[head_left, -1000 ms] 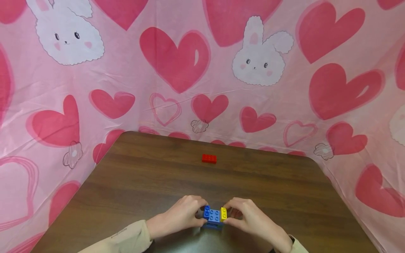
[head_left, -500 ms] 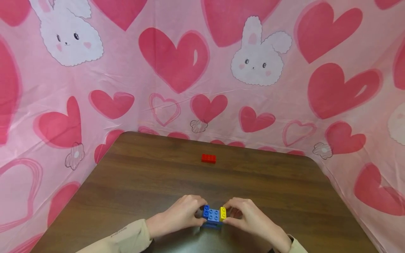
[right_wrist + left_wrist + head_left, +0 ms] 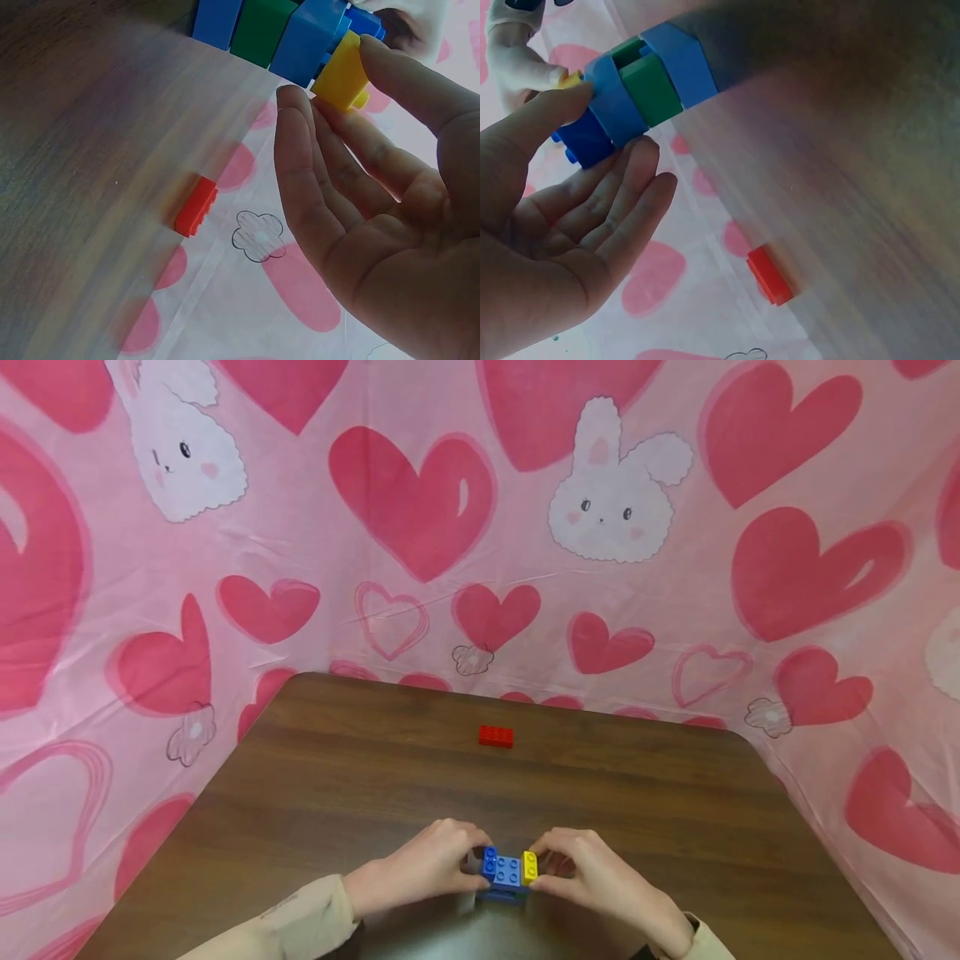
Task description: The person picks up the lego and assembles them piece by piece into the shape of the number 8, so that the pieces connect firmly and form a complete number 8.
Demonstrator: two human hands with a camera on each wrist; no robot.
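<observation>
The brick stack (image 3: 507, 870) stood on the table (image 3: 375, 760), left hand (image 3: 431, 862) pinching its dark blue brick (image 3: 589, 139), right hand (image 3: 592, 870) its yellow brick (image 3: 343, 71), apparently seating both, the next move calling for even downward pressure, though their fit was hard to see.

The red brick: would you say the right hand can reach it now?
Probably yes: nothing visible blocks the way to the red brick, though the right hand would first have to release the yellow brick.
</observation>
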